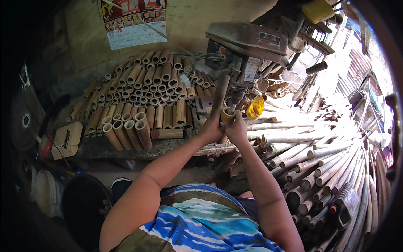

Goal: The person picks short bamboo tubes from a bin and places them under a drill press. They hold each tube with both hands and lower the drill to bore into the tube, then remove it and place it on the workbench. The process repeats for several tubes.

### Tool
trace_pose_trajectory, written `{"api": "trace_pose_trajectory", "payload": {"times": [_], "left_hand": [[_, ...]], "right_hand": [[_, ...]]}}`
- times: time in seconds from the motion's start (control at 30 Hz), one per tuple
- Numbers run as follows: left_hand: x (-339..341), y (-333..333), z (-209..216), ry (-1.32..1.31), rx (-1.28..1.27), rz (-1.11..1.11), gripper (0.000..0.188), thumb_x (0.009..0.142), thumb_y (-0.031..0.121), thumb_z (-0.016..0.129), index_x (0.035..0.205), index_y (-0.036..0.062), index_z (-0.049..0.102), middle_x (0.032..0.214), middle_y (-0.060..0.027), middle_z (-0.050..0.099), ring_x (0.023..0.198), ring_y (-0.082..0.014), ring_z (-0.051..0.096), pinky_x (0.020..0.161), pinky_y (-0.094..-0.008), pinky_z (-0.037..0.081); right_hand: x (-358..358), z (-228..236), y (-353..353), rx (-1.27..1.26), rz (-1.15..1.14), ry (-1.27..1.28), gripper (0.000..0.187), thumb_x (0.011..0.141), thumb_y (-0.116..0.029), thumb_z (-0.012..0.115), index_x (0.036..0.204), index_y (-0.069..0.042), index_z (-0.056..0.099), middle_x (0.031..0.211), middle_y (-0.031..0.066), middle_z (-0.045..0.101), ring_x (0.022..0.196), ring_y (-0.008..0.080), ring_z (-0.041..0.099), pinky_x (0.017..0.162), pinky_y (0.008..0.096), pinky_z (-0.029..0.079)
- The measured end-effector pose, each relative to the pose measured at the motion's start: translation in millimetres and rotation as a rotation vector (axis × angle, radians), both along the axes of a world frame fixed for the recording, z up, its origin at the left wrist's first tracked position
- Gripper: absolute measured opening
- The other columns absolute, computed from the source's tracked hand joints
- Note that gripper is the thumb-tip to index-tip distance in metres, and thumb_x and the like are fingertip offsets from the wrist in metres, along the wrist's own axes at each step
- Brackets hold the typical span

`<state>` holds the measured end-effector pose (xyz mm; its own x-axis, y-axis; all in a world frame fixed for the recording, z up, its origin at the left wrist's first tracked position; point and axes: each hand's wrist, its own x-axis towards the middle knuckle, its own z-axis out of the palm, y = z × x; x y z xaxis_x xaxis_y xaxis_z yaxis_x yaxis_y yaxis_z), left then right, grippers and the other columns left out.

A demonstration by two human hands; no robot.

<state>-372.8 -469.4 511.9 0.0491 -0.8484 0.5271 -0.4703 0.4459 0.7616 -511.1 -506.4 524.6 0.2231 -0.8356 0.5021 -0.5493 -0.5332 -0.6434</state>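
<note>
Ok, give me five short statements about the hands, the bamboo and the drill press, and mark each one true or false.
1. Both hands, left hand and right hand, hold a short bamboo tube under the drill press. True.
2. The tube lies flat on its side. False: it stands with its open end up.
3. Cut bamboo pieces are stacked on the bench to the person's left. True.
4. The long bamboo poles lie on the person's left. False: they lie on the right.
5. A wall calendar hangs behind the bench. True.
</note>
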Motion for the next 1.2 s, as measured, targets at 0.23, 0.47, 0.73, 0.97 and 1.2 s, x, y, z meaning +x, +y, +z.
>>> {"api": "trace_pose_trajectory", "payload": {"times": [0.23,0.47,0.73,0.97,1.2], "left_hand": [[0.4,-6.6,-2.2,0.010,-0.010,0.039,0.057,0.089,0.010,0.061,0.142,0.0042,0.039,0.120,-0.0275,0.064,0.113,-0.0458,0.062,0.093,-0.0486,0.050],[-0.1,-16.2,-5.3,0.027,-0.125,0.061,0.054,0.089,0.007,0.058,0.140,0.0032,0.040,0.117,-0.0283,0.064,0.109,-0.0477,0.062,0.090,-0.0498,0.050],[-1.7,-17.1,-4.3,0.015,-0.171,0.091,0.054,0.088,0.006,0.059,0.139,0.0028,0.042,0.115,-0.0280,0.065,0.109,-0.0470,0.062,0.089,-0.0492,0.051],[-1.6,-19.5,-0.4,0.021,-0.085,0.062,0.053,0.089,0.009,0.059,0.139,0.0032,0.042,0.114,-0.0278,0.066,0.108,-0.0475,0.063,0.088,-0.0497,0.051],[-2.5,-20.1,4.4,-0.016,-0.037,0.050,0.055,0.090,0.010,0.057,0.141,0.0042,0.039,0.114,-0.0298,0.065,0.107,-0.0483,0.063,0.088,-0.0512,0.051]], "right_hand": [[0.8,8.9,-4.9,0.009,0.039,0.000,0.059,0.077,-0.013,0.081,0.126,-0.003,0.049,0.109,0.0239,0.068,0.106,0.0430,0.066,0.088,0.0474,0.051],[1.5,19.8,-5.8,-0.025,0.071,0.006,0.042,0.078,-0.009,0.074,0.105,0.000,0.044,0.096,0.0289,0.066,0.096,0.0501,0.064,0.079,0.0516,0.051],[2.5,23.1,-5.3,-0.023,0.056,0.019,0.042,0.077,-0.010,0.074,0.106,0.001,0.045,0.095,0.0295,0.066,0.096,0.0504,0.064,0.079,0.0520,0.051],[0.7,19.7,-13.2,0.008,0.048,0.014,0.043,0.078,-0.012,0.076,0.107,0.000,0.047,0.099,0.0298,0.067,0.099,0.0504,0.064,0.082,0.0527,0.051],[-4.0,15.9,-20.2,0.051,0.059,-0.003,0.049,0.077,-0.018,0.081,0.108,0.001,0.048,0.103,0.0291,0.067,0.103,0.0489,0.064,0.085,0.0517,0.051]]}}
